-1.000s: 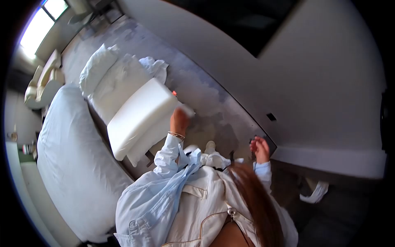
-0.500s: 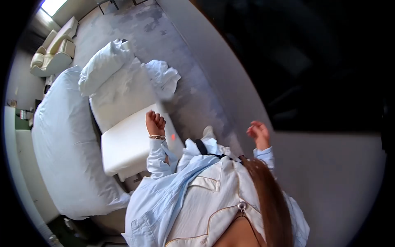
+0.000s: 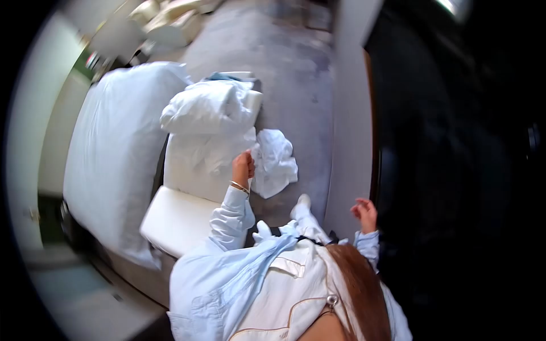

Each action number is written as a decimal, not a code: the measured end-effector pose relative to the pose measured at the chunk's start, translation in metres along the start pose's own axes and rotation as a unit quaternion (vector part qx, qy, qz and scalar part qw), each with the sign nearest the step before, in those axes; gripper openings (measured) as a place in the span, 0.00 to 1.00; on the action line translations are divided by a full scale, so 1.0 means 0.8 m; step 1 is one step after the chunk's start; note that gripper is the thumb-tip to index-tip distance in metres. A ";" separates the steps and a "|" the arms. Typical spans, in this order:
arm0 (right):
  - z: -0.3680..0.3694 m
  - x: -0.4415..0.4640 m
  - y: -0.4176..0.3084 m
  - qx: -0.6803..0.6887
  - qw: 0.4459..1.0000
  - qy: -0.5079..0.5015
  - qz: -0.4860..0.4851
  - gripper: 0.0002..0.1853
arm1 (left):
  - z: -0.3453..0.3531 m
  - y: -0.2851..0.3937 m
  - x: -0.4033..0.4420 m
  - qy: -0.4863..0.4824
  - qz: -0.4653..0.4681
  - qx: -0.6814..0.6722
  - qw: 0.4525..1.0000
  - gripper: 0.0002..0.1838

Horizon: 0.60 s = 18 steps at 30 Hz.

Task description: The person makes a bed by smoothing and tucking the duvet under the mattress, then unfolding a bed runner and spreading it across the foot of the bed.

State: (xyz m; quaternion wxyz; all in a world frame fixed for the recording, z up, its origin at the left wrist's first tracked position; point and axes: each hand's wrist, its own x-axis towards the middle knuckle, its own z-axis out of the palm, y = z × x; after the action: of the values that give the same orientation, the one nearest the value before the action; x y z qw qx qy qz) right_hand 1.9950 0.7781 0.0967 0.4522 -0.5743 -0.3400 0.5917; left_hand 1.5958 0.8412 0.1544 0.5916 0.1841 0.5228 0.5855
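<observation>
My left hand (image 3: 243, 166) is curled into a fist, with nothing seen in it and a bangle at the wrist. It is held in front of a white padded lounger (image 3: 199, 153), near a crumpled white cloth (image 3: 275, 163) lying beside it, partly on the floor. I cannot tell whether hand and cloth touch. On the lounger's far part sits a bunched white pillow or quilt (image 3: 210, 108), with a bit of blue-grey fabric behind it. My right hand (image 3: 365, 215) hangs at my right side, fingers loosely bent and apart, holding nothing, near the wall.
A bed with a white cover (image 3: 122, 153) stands along the left. Grey patterned carpet (image 3: 296, 91) runs ahead between the lounger and a pale low wall (image 3: 350, 113). Beyond that wall a large dark surface (image 3: 449, 170) fills the right side. Cream armchairs (image 3: 170, 25) stand far off.
My view has turned and moved forward, so the lounger and cloth appear nearer. My left hand has come closer to the crumpled cloth and stays in a fist. The right hand remains at my side.
</observation>
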 end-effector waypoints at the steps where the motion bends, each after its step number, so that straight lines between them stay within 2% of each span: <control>1: 0.019 0.046 -0.042 -0.044 0.997 -0.041 0.042 0.09 | 0.011 0.008 0.022 0.036 0.020 -0.026 0.999 0.18; 3: 0.046 0.145 -0.082 -0.092 0.985 -0.138 0.040 0.10 | 0.015 0.033 0.050 0.134 0.055 -0.115 0.983 0.19; 5: 0.075 0.244 -0.119 -0.138 0.974 -0.174 0.049 0.10 | 0.032 0.060 0.073 0.137 0.085 -0.146 0.976 0.19; 8: 0.134 0.349 -0.196 -0.208 0.953 -0.220 -0.022 0.10 | 0.040 0.070 0.110 0.184 0.123 -0.154 0.963 0.19; 10: 0.179 0.421 -0.240 -0.222 0.937 -0.266 -0.043 0.10 | 0.020 0.073 0.158 0.300 0.106 -0.177 0.931 0.19; 11: 0.209 0.462 -0.260 -0.217 0.927 -0.299 -0.062 0.10 | 0.014 0.078 0.184 0.310 0.119 -0.191 0.924 0.19; 13: 0.246 0.528 -0.276 -0.211 0.915 -0.339 -0.066 0.10 | 0.006 0.075 0.238 0.389 0.106 -0.157 0.902 0.18; 14: 0.268 0.564 -0.283 -0.195 0.917 -0.342 -0.054 0.10 | 0.006 0.072 0.288 0.389 0.120 -0.163 0.899 0.18; 16: 0.294 0.628 -0.289 -0.167 0.927 -0.335 -0.009 0.09 | 0.013 0.082 0.380 0.452 0.068 -0.169 0.873 0.17; 18: 0.300 0.688 -0.284 -0.139 0.926 -0.345 0.065 0.10 | 0.046 0.115 0.475 0.414 0.076 -0.177 0.890 0.17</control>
State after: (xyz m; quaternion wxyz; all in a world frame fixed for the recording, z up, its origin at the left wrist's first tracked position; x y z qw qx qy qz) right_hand 1.8291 1.3975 0.1274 0.1833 -0.4126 -0.5159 0.7280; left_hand 1.4921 1.2145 0.0919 0.2980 -0.1438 0.5921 0.7348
